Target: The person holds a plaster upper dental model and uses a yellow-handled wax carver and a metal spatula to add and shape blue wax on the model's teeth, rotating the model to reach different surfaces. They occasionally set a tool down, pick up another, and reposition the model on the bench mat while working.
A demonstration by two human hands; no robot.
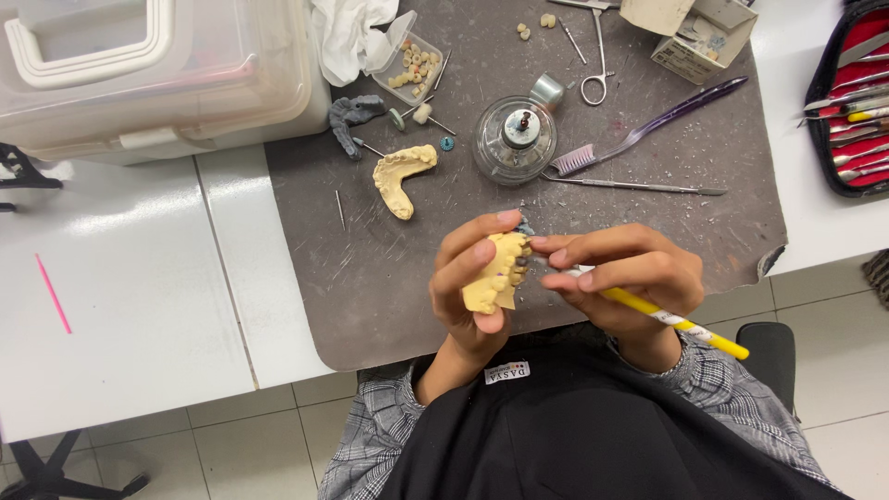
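A: Left hand (472,287)?
B: Curled around a yellow dental cast (498,274), fingers clamped on it, held above the grey mat's (370,287) near edge.
A: Right hand (625,273)?
B: Pinches a yellow-handled tool (676,321); its tip meets the cast's teeth. Fingertips pressed together.
A: Surroundings?
B: A second cast (400,176) lies on the mat, well apart. A glass burner (515,137) stands near a purple toothbrush (648,128). The white counter (130,278) carries the mat.
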